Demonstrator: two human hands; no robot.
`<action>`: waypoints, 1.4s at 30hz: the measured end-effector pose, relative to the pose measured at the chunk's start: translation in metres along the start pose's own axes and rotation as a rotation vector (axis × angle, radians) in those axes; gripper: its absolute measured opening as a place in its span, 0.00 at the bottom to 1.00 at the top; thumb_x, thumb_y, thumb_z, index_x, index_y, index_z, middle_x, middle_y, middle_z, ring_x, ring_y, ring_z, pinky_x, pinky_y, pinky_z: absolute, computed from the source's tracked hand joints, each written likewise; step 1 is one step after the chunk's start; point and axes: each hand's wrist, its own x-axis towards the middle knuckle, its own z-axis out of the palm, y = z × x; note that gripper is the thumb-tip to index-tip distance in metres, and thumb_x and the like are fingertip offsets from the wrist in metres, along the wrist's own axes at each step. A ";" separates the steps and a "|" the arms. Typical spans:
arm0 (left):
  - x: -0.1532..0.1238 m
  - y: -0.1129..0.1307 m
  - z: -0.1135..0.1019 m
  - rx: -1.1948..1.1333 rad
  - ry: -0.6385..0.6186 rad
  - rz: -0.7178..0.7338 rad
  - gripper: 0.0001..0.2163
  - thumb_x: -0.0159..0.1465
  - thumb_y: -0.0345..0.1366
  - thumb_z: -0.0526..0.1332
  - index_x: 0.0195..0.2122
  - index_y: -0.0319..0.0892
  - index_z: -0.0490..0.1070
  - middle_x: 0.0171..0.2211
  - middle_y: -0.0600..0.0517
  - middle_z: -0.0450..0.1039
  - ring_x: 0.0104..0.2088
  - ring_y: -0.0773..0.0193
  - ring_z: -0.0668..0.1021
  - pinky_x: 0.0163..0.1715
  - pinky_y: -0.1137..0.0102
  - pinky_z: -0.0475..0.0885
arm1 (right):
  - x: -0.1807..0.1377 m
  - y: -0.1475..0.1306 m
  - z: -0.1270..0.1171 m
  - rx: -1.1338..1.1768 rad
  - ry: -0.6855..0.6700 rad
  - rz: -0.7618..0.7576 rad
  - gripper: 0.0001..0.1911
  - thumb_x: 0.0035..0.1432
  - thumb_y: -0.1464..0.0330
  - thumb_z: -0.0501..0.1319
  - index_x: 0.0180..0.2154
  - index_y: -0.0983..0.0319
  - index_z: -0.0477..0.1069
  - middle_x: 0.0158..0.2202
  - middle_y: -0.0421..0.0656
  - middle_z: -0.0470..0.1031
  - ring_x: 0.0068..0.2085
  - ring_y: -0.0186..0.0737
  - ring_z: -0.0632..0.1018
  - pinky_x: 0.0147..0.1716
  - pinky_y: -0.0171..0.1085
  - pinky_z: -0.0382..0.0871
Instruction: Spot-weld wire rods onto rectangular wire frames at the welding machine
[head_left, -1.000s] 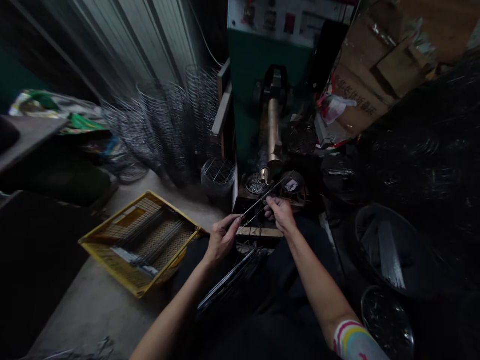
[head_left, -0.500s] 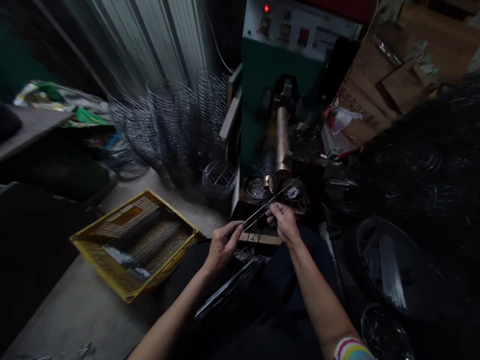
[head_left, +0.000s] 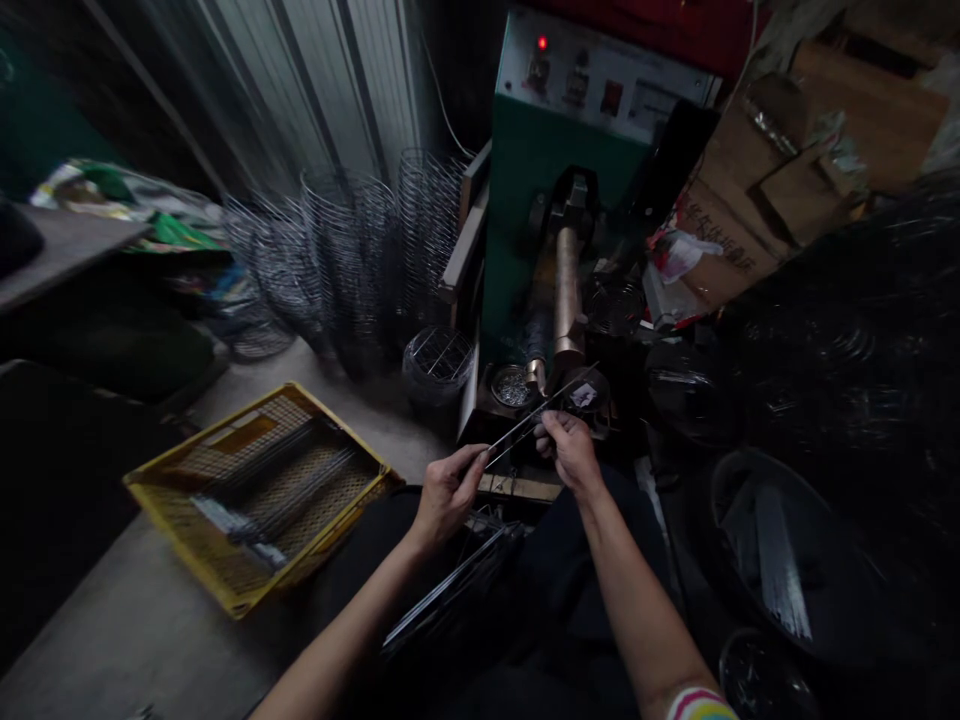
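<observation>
My left hand (head_left: pixel 446 487) pinches the near end of a few thin metal rods (head_left: pixel 541 404). My right hand (head_left: pixel 571 447) is closed on the same rods further along. The rods slant up to the right, and their far ends lie by the brass-coloured arm (head_left: pixel 567 290) of a green machine (head_left: pixel 536 160). A small round dish of metal bits (head_left: pixel 513 384) sits just left of the arm's tip. A dark wire frame (head_left: pixel 450 595) rests across my lap below both hands.
A yellow crate of wire pieces (head_left: pixel 251 490) stands on the floor to the left. Stacks of wire baskets (head_left: pixel 352 255) lean against the corrugated wall. Dark tubs with rods (head_left: pixel 787 550) stand at the right, cardboard boxes (head_left: pixel 757 190) behind them.
The view has shifted down and left, so the machine sits lower and more to the right. Both hands keep their hold on the rods near the machine's arm.
</observation>
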 end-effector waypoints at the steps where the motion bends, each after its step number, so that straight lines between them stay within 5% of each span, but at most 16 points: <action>1: 0.001 0.000 0.000 0.002 0.003 0.001 0.10 0.67 0.36 0.59 0.40 0.37 0.77 0.33 0.49 0.81 0.31 0.64 0.80 0.32 0.75 0.72 | 0.000 0.000 0.000 0.004 0.003 0.001 0.23 0.40 0.51 0.72 0.27 0.63 0.72 0.21 0.38 0.74 0.17 0.28 0.70 0.12 0.26 0.59; 42: 0.013 -0.004 -0.004 0.065 -0.003 -0.002 0.11 0.67 0.39 0.59 0.40 0.38 0.78 0.29 0.51 0.79 0.25 0.67 0.76 0.26 0.75 0.68 | 0.014 -0.003 0.002 0.012 -0.073 -0.039 0.20 0.48 0.52 0.69 0.26 0.62 0.73 0.21 0.39 0.74 0.18 0.28 0.70 0.14 0.27 0.59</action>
